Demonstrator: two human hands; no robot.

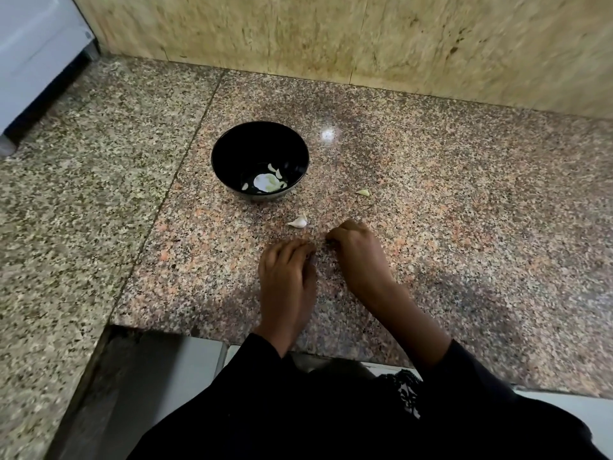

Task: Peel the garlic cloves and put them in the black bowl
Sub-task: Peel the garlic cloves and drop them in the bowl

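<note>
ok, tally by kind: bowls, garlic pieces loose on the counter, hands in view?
Black bowl: 1, holding pale peeled pieces, too small and glared to count.
Garlic pieces loose on the counter: 2, the clove nearest the hands and the smaller piece to its right.
Hands: 2, left hand and right hand, both curled; nothing visible in either grip.
Total: 5

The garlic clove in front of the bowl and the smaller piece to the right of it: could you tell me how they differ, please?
The garlic clove is larger and whiter, with a pointed tip; the smaller piece looks flatter and yellowish. The clove lies nearer the left hand and right hand; the piece lies farther off. Both rest on the granite counter, outside the black bowl.
</note>
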